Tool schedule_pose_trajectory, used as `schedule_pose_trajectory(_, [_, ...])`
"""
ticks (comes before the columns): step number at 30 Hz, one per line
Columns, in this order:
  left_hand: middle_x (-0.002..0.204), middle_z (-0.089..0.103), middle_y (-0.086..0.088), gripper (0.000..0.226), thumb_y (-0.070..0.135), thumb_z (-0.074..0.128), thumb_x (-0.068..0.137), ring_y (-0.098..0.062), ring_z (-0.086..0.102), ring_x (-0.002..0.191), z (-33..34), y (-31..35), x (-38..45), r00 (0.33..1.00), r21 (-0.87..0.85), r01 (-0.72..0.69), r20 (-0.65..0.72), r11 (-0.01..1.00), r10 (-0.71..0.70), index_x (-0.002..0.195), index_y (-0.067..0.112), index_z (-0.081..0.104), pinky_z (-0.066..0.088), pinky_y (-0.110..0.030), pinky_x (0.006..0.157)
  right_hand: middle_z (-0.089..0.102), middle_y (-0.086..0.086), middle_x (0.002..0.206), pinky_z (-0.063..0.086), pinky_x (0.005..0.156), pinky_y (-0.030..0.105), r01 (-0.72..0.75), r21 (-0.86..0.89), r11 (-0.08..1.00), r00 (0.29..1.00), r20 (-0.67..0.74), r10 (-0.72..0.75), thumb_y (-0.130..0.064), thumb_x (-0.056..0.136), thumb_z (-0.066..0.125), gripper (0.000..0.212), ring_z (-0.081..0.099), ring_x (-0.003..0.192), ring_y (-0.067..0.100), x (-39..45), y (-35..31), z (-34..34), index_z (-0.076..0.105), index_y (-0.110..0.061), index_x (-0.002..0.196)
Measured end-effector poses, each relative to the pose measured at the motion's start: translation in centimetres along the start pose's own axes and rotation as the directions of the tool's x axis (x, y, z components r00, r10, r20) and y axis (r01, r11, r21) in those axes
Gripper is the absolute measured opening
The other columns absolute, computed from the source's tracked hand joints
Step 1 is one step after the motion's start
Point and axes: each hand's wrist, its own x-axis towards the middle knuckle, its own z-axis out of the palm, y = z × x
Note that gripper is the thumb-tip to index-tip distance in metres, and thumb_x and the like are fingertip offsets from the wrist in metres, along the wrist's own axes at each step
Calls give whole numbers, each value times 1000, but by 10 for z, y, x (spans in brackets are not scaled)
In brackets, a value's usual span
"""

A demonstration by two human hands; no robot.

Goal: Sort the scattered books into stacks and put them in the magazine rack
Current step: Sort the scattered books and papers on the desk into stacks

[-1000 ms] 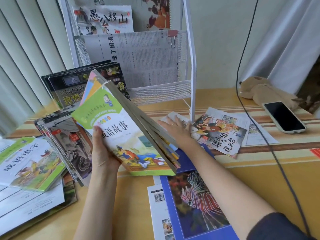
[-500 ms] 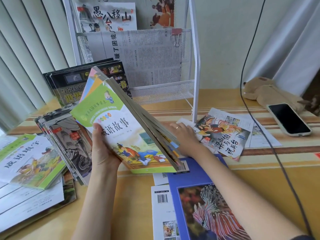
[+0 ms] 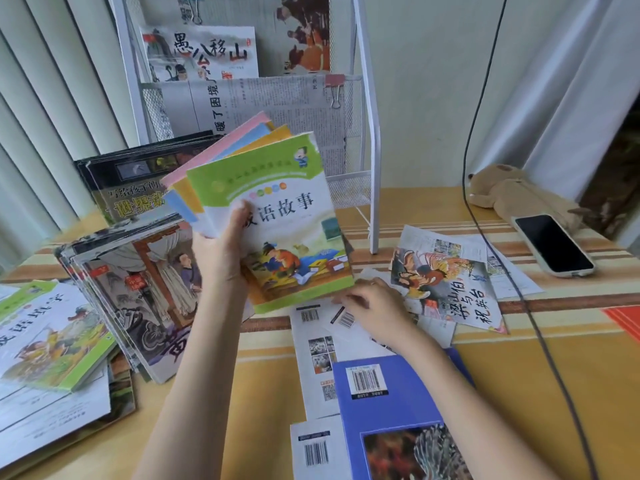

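Done so far: we see the magazine rack (image 3: 367, 140) at the back of the surface (image 3: 561, 375) already holding some items: a picture book with large black characters (image 3: 201, 53) in an upper tier and a clipped newspaper (image 3: 263, 105) in the tier below.
Stacks formed: a fanned pile of dark-covered books (image 3: 138, 292) lies left of centre, and a green-edged book (image 3: 48, 334) tops another pile at far left; we judge the sorting about half done.
In hand: a small stack of matching storybooks (image 3: 277, 216), green cover in front with pink, blue and yellow covers fanned behind, held upright above the surface in front of the rack.
Left to do: loose books remain scattered – a torn-looking illustrated booklet (image 3: 446, 289), white booklets with barcodes (image 3: 315, 362) and a blue book (image 3: 398, 410) nearest us. None of the stacks on the surface is in the rack yet.
Left hand: our left hand (image 3: 221, 251) grips the storybook stack from its left edge, thumb pressed on the front cover, the other fingers hidden behind.
Right hand: our right hand (image 3: 374, 306) reaches down, palm lowered, fingers curled onto a white booklet just under the stack's lower corner; we cannot tell whether they pinch it or only touch it.
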Motion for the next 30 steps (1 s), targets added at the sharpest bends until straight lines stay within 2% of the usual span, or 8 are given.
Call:
schedule_pose_trajectory(5, [99, 69, 1, 56, 35, 86, 61, -11, 68, 88, 41, -16, 7, 984, 222, -160, 116, 962, 137, 107, 18, 59, 56, -37, 85, 72, -1, 92, 51, 84, 40, -35, 264, 964, 997, -54, 51, -12, 92, 55, 21, 63, 91, 13, 2, 12, 4, 74, -20, 91])
schedule_pose_trajectory(9, [108, 67, 6, 54, 53, 79, 66, -10, 64, 101, 50, -38, 18, 958, 388, -269, 202, 882, 204, 111, 34, 56, 52, -40, 92, 67, 19, 90, 50, 85, 45, -71, 291, 954, 977, -172, 126, -7, 89, 54, 22, 63, 91, 28, 6, 19, 5, 71, -19, 82])
schedule_pose_trajectory(13, [109, 63, 2, 58, 45, 71, 80, 14, 57, 89, 39, -51, 15, 956, 450, -264, 238, 853, 170, 120, 13, 46, 46, -9, 77, 67, 8, 92, 50, 76, 36, -51, 194, 980, 984, -160, 83, -9, 88, 54, 18, 60, 83, 20, 8, 21, 8, 69, -18, 90])
schedule_pose_trajectory(17, [122, 53, -10, 64, 28, 74, 81, -13, 56, 109, 37, -52, 8, 913, 504, -408, 203, 761, 354, 127, 5, 38, 47, -24, 93, 65, -2, 98, 34, 54, 17, -73, 150, 986, 981, -164, 98, -11, 92, 49, 24, 47, 58, 3, 7, 21, 5, 61, -20, 111])
schedule_pose_trajectory(20, [142, 38, -18, 81, 18, 73, 81, -18, 31, 133, 45, -52, 9, 798, 614, -571, 260, 545, 543, 143, -3, 26, 18, -17, 115, 66, 3, 101, 31, 57, 22, -73, 117, 990, 979, -181, 94, -9, 93, 47, 28, 40, 54, 0, 6, 22, 6, 61, -16, 115])
schedule_pose_trajectory(22, [152, 24, -23, 79, 13, 65, 86, -26, 19, 141, 49, -51, 12, 726, 681, -640, 384, 356, 571, 146, -6, 18, 5, -19, 117, 67, 5, 101, 30, 60, 21, -103, 83, 991, 968, -221, 120, -6, 92, 46, 29, 43, 60, 8, 7, 23, 7, 62, -14, 114])
schedule_pose_trajectory(27, [158, 1, -22, 76, 5, 51, 92, -33, 2, 147, 51, -46, 18, 760, 735, -625, 495, 263, 422, 150, -3, 2, 6, -35, 120, 71, 4, 100, 47, 70, 31, -255, -191, 948, 908, -384, 167, -9, 87, 49, 30, 65, 86, 25, 4, 30, -1, 63, -18, 112])
schedule_pose_trajectory(30, [154, 12, -27, 76, -3, 59, 83, -40, 10, 144, 47, -40, 8, 722, 766, -623, 485, 159, 494, 148, -1, 20, 10, -41, 119, 69, 2, 108, 42, 84, 35, -309, -250, 918, 895, -403, 192, -13, 89, 48, 31, 61, 100, 24, 3, 32, -6, 60, -20, 117])
